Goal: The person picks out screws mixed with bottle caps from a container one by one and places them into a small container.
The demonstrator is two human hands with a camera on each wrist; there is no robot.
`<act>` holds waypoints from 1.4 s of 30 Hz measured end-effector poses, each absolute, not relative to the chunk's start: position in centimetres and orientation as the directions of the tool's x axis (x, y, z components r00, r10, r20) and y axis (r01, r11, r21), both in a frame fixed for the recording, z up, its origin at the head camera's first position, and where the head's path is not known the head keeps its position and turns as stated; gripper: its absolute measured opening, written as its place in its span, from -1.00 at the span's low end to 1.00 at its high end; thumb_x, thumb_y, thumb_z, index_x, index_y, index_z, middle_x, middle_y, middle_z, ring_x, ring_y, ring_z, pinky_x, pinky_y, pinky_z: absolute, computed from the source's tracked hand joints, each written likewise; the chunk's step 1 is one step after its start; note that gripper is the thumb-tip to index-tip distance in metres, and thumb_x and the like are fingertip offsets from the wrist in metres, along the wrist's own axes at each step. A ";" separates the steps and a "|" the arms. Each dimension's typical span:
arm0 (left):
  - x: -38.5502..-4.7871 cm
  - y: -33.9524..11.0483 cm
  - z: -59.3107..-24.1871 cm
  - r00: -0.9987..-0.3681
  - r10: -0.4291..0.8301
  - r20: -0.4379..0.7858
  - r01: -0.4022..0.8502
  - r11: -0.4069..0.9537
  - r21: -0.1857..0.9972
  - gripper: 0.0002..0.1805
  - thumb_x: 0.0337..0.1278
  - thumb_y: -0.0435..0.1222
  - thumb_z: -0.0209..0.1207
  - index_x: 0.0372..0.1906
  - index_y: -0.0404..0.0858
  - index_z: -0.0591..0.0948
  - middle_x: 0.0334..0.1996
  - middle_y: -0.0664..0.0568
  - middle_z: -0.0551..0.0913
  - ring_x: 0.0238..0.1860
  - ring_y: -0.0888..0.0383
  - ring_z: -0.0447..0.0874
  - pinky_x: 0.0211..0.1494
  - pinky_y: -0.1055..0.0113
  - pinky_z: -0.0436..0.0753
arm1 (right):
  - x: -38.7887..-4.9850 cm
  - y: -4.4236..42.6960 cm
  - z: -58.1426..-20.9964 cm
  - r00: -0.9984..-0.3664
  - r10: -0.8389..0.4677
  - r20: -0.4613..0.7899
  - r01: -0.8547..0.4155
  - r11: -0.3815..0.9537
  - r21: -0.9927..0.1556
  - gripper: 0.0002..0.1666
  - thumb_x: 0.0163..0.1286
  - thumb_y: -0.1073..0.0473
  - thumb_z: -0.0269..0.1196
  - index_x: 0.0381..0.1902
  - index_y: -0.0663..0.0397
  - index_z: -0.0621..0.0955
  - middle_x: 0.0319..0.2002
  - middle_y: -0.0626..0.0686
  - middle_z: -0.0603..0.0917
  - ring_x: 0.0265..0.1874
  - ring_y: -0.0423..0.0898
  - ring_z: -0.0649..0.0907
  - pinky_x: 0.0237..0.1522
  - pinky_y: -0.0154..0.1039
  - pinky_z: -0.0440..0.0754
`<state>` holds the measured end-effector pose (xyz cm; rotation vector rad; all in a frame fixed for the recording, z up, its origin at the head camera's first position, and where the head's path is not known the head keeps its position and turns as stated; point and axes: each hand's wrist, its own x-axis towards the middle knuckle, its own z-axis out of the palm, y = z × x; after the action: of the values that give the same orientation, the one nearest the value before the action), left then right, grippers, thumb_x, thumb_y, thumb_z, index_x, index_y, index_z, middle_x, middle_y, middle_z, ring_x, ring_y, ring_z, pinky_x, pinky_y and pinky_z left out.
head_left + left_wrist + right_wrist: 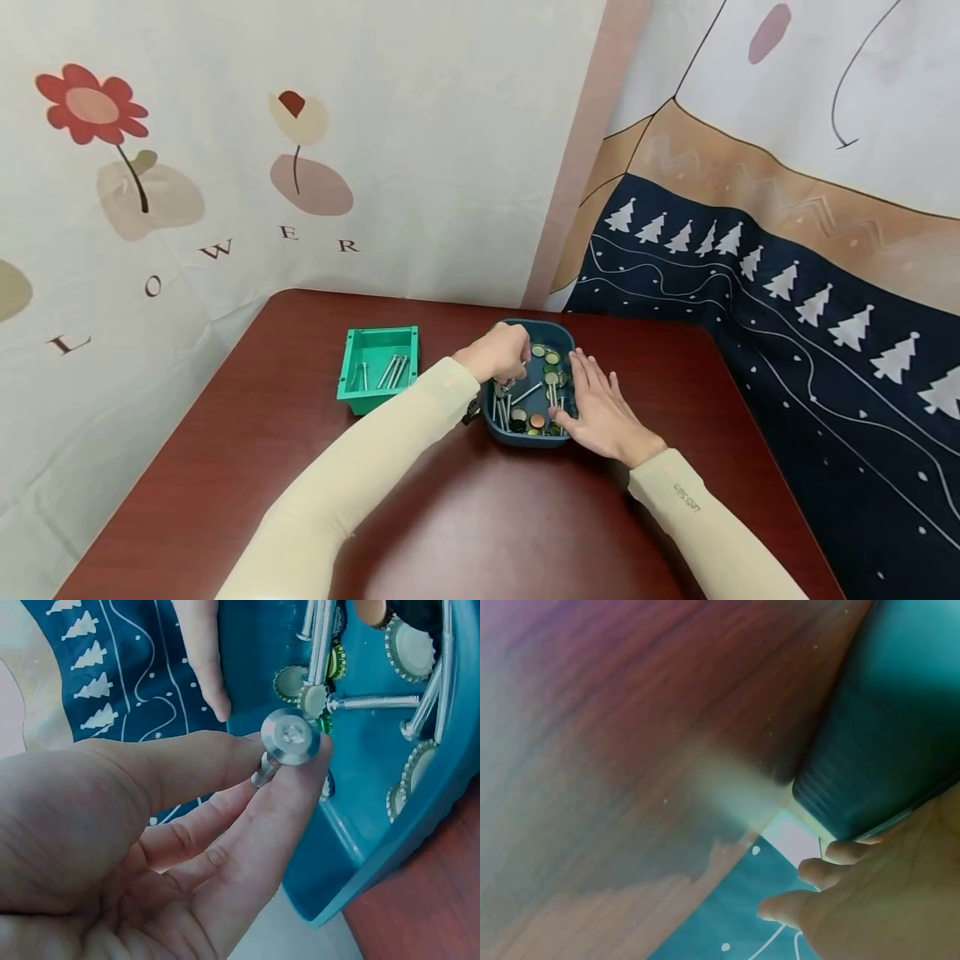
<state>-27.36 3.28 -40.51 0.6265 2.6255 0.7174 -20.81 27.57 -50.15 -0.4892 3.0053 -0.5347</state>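
Observation:
Between thumb and fingers, my left hand [497, 353] pinches a metal bolt [289, 737], its round socket head facing the left wrist camera. That hand is over the left side of a dark blue bin [517, 440]. Inside the bin lie several long bolts [375, 702] mixed with bottle caps [410, 649]. My right hand [606, 417] lies along the bin's right rim with its fingers extended, the thumb over the inside edge. In the right wrist view, the fingers [821, 874] are beside the bin's outer wall [885, 727].
A green tray [363, 400] with several bolts [393, 371] in it stands left of the blue bin. Both are on a reddish-brown table [480, 533]. Behind the table hang a printed flower curtain [420, 150] and a dark cloth with white trees [787, 350].

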 end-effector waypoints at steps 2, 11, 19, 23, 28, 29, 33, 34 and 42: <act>-27.6 3.2 -40.4 -0.840 0.501 -0.209 0.316 0.765 0.561 -0.82 0.59 -0.43 0.42 0.14 -0.36 0.77 -0.27 -0.11 0.86 -0.56 0.22 0.66 -0.40 0.40 0.62 | -20.7 27.6 -50.3 -0.953 -0.304 0.010 -0.289 0.895 -0.339 0.29 0.72 -0.34 0.28 0.95 0.22 -0.07 0.96 0.30 -0.05 0.93 0.45 0.03 0.82 0.68 -0.06; -28.1 2.1 -39.8 -0.839 0.511 -0.188 0.319 0.741 0.591 -0.90 0.59 -0.45 0.41 0.03 -0.33 0.73 -0.42 -0.17 0.86 -0.51 0.09 0.82 -0.38 0.38 0.77 | -20.7 27.5 -50.5 -0.952 -0.306 0.016 -0.293 0.894 -0.340 0.28 0.71 -0.34 0.28 0.95 0.23 -0.05 0.95 0.32 -0.01 0.93 0.46 0.04 0.81 0.68 -0.03; -28.3 0.4 -39.1 -0.838 0.518 -0.172 0.333 0.735 0.590 -0.86 0.61 -0.39 0.44 0.09 -0.30 0.77 -0.29 -0.12 0.86 -0.53 0.15 0.78 -0.32 0.33 0.84 | -20.6 27.3 -50.4 -0.954 -0.298 0.029 -0.290 0.895 -0.338 0.26 0.73 -0.31 0.28 0.95 0.23 -0.05 0.94 0.33 -0.02 0.91 0.49 0.07 0.81 0.69 0.00; -28.4 -0.8 -38.8 -0.845 0.509 -0.167 0.316 0.725 0.612 -0.86 0.63 -0.39 0.42 0.10 -0.29 0.76 -0.25 -0.09 0.83 -0.50 0.14 0.84 -0.30 0.31 0.86 | -20.8 27.2 -50.3 -0.952 -0.302 0.045 -0.299 0.894 -0.334 0.25 0.73 -0.29 0.29 0.95 0.22 -0.04 0.94 0.34 -0.01 0.90 0.51 0.08 0.80 0.70 0.01; -28.4 -2.5 -38.5 -0.844 0.507 -0.177 0.296 0.714 0.634 -0.83 0.64 -0.39 0.41 0.15 -0.33 0.75 -0.18 -0.12 0.83 -0.45 0.13 0.91 -0.29 0.33 0.87 | -20.7 27.3 -50.2 -0.957 -0.288 0.035 -0.282 0.895 -0.345 0.26 0.71 -0.26 0.33 0.95 0.22 -0.04 0.94 0.35 -0.02 0.90 0.52 0.06 0.80 0.71 -0.02; -28.3 -2.8 -38.5 -0.848 0.502 -0.173 0.295 0.716 0.633 -0.82 0.64 -0.40 0.41 0.16 -0.34 0.74 -0.17 -0.12 0.83 -0.44 0.13 0.91 -0.29 0.33 0.87 | -20.6 27.3 -50.3 -0.957 -0.286 0.036 -0.281 0.894 -0.348 0.25 0.71 -0.25 0.33 0.95 0.21 -0.03 0.94 0.35 -0.02 0.90 0.53 0.06 0.79 0.71 -0.02; -28.3 -4.0 -38.4 -0.861 0.486 -0.150 0.296 0.718 0.630 -0.82 0.65 -0.40 0.39 0.17 -0.35 0.75 -0.14 -0.12 0.84 -0.38 0.11 0.93 -0.27 0.31 0.89 | -20.5 27.5 -50.3 -0.959 -0.281 0.037 -0.276 0.895 -0.352 0.24 0.72 -0.25 0.33 0.95 0.20 -0.04 0.94 0.34 -0.03 0.89 0.54 0.06 0.79 0.72 0.00; -28.3 -4.3 -38.4 -0.862 0.485 -0.145 0.299 0.719 0.627 -0.83 0.65 -0.40 0.39 0.16 -0.34 0.75 -0.14 -0.12 0.85 -0.37 0.11 0.93 -0.27 0.30 0.89 | -20.4 27.6 -50.3 -0.959 -0.280 0.035 -0.274 0.896 -0.351 0.25 0.72 -0.25 0.33 0.95 0.20 -0.04 0.94 0.33 -0.03 0.89 0.54 0.06 0.78 0.72 0.01; -28.5 -7.8 -38.3 -0.882 0.441 -0.167 0.263 0.754 0.603 -0.85 0.66 -0.35 0.38 0.15 -0.25 0.77 -0.10 -0.10 0.88 -0.36 0.13 0.89 -0.22 0.23 0.91 | -20.4 27.2 -50.3 -0.958 -0.284 0.038 -0.279 0.894 -0.350 0.23 0.73 -0.25 0.32 0.95 0.19 -0.03 0.95 0.32 -0.03 0.89 0.54 0.06 0.77 0.74 0.01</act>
<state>-28.51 -7.77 -38.29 0.5466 2.6531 0.8466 -20.38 27.25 -50.30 -0.4522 3.0444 -0.5587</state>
